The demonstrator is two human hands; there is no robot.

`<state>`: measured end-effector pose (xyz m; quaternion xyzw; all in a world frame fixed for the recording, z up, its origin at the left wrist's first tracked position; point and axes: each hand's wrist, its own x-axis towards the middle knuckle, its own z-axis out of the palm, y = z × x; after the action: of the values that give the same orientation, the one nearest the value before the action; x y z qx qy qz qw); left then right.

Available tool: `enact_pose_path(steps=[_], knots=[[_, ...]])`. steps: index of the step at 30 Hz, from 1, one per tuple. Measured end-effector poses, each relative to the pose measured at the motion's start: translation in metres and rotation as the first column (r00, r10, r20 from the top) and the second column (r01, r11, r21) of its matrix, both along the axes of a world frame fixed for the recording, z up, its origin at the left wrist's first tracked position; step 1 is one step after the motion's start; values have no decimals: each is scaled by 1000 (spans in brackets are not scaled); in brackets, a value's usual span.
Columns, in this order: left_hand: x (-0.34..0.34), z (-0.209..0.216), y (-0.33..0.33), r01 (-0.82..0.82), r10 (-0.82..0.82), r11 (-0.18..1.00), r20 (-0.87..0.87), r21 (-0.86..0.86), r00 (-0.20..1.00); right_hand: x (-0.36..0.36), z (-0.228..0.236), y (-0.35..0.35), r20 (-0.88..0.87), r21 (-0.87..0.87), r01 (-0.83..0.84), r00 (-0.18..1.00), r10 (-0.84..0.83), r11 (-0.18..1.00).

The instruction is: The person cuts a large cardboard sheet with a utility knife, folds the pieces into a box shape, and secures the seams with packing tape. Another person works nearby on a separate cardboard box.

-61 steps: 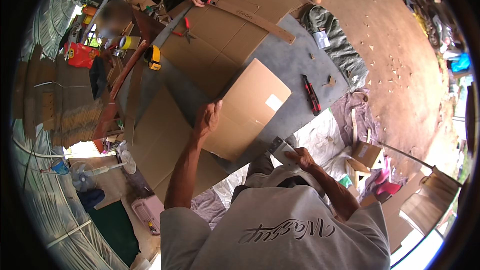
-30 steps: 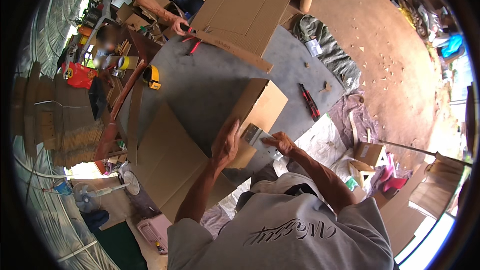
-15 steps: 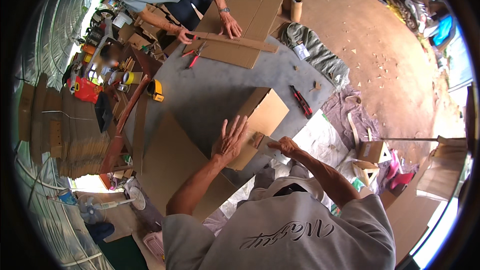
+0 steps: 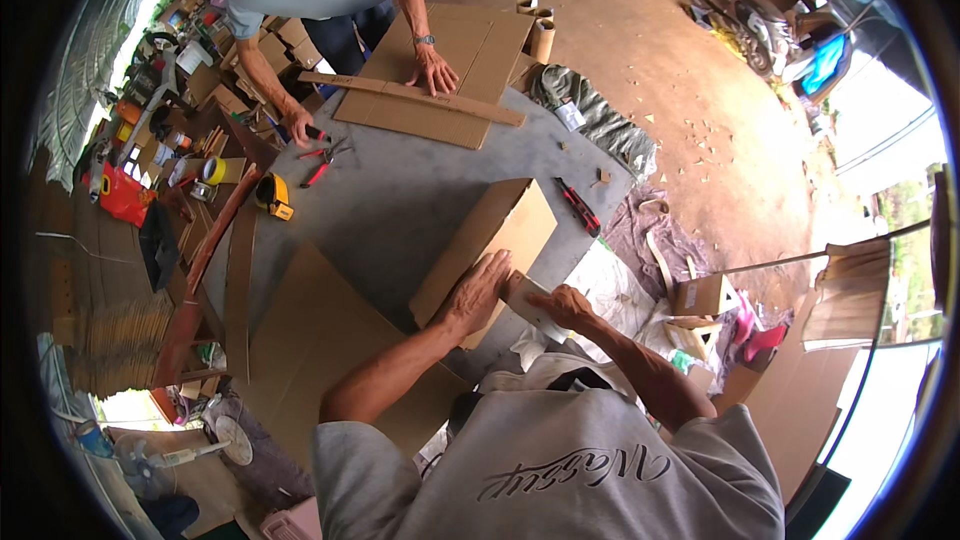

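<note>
A closed cardboard box (image 4: pixel 478 235) stands on the grey table in front of me. My left hand (image 4: pixel 478 292) lies along its near top edge, fingers stretched out and pressing on the cardboard. My right hand (image 4: pixel 565 308) is closed around a flat, pale piece with a brown end (image 4: pixel 530 308), held against the near end of the box; its exact kind is unclear. To the right of the box lies a red and black utility knife (image 4: pixel 578 208). A large cardboard sheet (image 4: pixel 320 330) is at the left, below my left forearm.
Across the table (image 4: pixel 345 195), a co-worker's hand presses a long strip (image 4: pixel 420 97) on a cardboard sheet (image 4: pixel 465 50); the other hand is beside red-handled pliers (image 4: pixel 318 172). A yellow and black tape measure (image 4: pixel 273 197) sits at the left edge. Crumpled dark plastic (image 4: pixel 600 120) hangs at the right.
My left hand has come down onto the box's edge, and my right hand has shifted slightly with its piece. The co-worker's one hand has moved off the strip toward the pliers.
</note>
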<state>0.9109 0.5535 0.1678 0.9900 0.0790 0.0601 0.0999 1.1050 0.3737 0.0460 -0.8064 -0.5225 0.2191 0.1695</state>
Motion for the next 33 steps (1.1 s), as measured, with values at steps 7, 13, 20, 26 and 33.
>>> enact_pose_path(steps=[7, 13, 20, 26, 33], knots=[[-10, -1, -4, 109, -5, 879, -221, 465, 975, -16, 111, 32, -486, -371, 201, 790, -374, 907], [-18, 7, 2, 145, -53, 851, -191, 504, 980, -15, 135, 54, -578, -315, 70, 777, -250, 946], [-7, -115, -38, -26, 160, 740, 139, -672, 977, -29, 87, 45, 58, -618, 58, 998, -29, 784], [-15, -89, -77, -92, 44, 970, -210, -223, 977, 52, 119, 7, 23, -607, 203, 971, -239, 768], [23, 46, -31, -206, 365, 901, 407, -382, 837, 217, 29, 64, 187, -72, 227, 959, -211, 971]])
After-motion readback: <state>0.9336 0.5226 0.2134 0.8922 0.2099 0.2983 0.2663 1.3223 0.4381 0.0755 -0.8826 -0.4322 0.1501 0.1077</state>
